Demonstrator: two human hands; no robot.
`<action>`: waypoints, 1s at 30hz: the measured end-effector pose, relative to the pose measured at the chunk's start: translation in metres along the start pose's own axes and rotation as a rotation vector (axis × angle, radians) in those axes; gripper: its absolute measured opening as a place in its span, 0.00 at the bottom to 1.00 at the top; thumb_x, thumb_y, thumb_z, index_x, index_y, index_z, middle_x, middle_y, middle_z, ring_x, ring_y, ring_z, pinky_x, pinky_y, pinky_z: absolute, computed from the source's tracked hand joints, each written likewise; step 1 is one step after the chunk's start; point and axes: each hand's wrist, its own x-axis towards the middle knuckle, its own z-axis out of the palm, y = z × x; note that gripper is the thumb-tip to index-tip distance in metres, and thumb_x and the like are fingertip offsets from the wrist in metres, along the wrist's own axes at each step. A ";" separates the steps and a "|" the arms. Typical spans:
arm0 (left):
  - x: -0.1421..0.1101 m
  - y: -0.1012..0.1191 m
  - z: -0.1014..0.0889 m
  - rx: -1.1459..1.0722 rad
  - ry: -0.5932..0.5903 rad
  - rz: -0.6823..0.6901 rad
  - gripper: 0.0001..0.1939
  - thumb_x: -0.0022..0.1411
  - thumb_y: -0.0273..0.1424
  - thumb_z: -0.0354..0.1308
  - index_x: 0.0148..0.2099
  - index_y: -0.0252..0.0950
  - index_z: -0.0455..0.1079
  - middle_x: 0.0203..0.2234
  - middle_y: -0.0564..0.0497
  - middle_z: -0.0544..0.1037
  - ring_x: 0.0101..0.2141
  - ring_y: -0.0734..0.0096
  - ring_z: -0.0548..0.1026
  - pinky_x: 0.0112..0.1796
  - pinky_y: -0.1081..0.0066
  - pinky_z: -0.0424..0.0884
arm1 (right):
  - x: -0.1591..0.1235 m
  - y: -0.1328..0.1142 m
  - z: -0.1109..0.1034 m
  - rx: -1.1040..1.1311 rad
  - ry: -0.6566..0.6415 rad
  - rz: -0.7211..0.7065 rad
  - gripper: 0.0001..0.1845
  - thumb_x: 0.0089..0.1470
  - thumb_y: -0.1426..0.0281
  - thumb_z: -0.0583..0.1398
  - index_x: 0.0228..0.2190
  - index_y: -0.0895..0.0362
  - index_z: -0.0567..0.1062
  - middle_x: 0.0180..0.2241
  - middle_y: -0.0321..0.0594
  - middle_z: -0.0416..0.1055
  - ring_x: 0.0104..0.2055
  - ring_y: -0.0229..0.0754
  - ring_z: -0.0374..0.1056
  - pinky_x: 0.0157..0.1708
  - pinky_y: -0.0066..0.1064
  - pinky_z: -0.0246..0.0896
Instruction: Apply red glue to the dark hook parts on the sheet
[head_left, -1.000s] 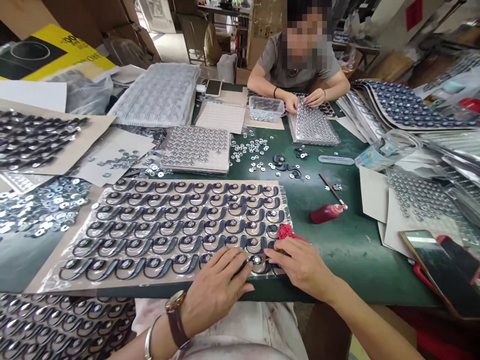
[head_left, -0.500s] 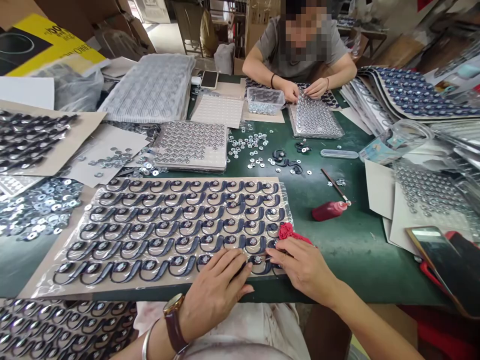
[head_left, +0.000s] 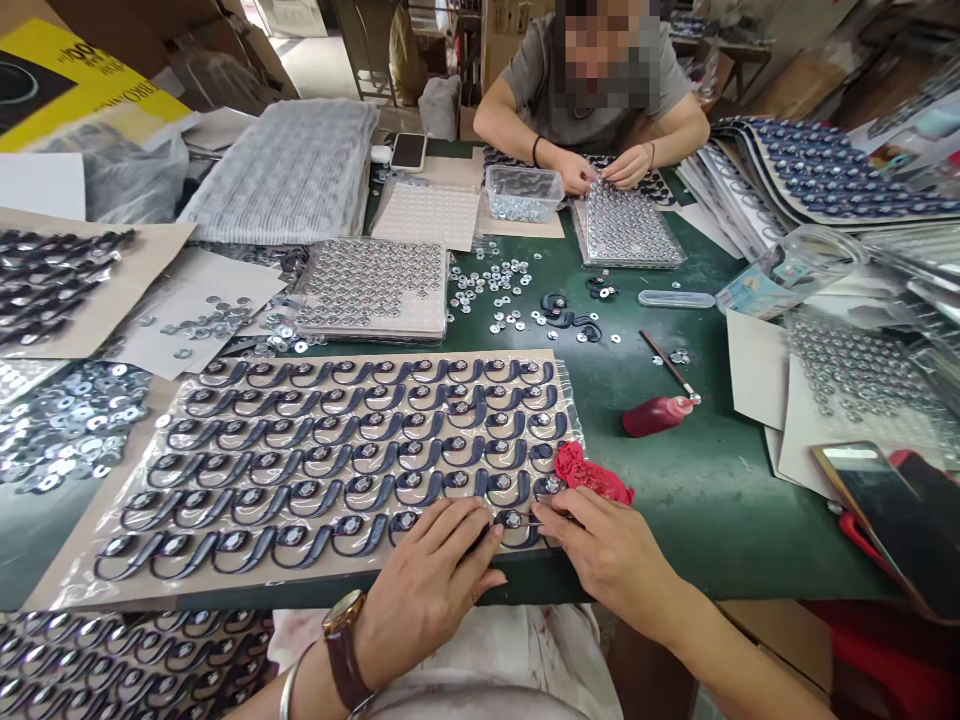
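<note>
A board under clear film carries rows of dark navy curled pieces with shiny round centres. My left hand lies on its front edge, fingers stretched over the bottom row, thumb apart. My right hand pinches a thin, dark stick-like tool; its tip is at the shiny centre of a curled piece close to my left fingertips. Most of the tool is hidden by my fingers, so its kind is unclear. A crumpled red cloth lies just beyond my right hand, at the board's right edge.
A red-filled bottle and a thin brush lie right on the green table. Loose metal discs scatter beyond the board. Across the table, a person's hands work on a studded sheet. A phone lies right.
The view has shifted slightly, and the board appears a little further left. My right hand has tilted slightly, showing more of the tool and the red cloth. My left hand stays in place.
</note>
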 end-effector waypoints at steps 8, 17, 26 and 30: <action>0.019 0.001 -0.005 -0.039 -0.042 -0.031 0.15 0.66 0.34 0.54 0.54 0.39 0.67 0.48 0.45 0.72 0.53 0.57 0.67 0.51 0.53 0.67 | 0.009 -0.002 -0.015 -0.025 -0.117 0.006 0.14 0.59 0.76 0.54 0.46 0.58 0.74 0.33 0.44 0.71 0.34 0.43 0.68 0.29 0.31 0.65; 0.035 0.001 -0.014 -0.102 -0.079 -0.078 0.12 0.66 0.35 0.53 0.50 0.41 0.70 0.52 0.46 0.67 0.58 0.51 0.59 0.55 0.44 0.61 | -0.005 0.000 -0.047 -0.079 -0.138 -0.016 0.26 0.47 0.85 0.51 0.47 0.60 0.72 0.39 0.48 0.72 0.38 0.48 0.70 0.30 0.35 0.69; 0.028 0.006 -0.021 -0.208 0.056 -0.062 0.17 0.66 0.31 0.53 0.56 0.37 0.64 0.52 0.43 0.69 0.53 0.59 0.67 0.52 0.53 0.67 | 0.001 -0.001 -0.084 -0.102 -0.040 -0.124 0.26 0.50 0.86 0.48 0.45 0.56 0.72 0.37 0.47 0.75 0.34 0.47 0.72 0.27 0.35 0.67; 0.032 0.015 -0.027 -0.278 0.121 -0.077 0.15 0.67 0.30 0.50 0.55 0.34 0.64 0.40 0.45 0.76 0.39 0.68 0.74 0.41 0.66 0.73 | 0.036 -0.027 -0.090 0.056 -0.062 -0.257 0.16 0.59 0.81 0.47 0.41 0.58 0.72 0.36 0.44 0.76 0.37 0.43 0.73 0.32 0.32 0.69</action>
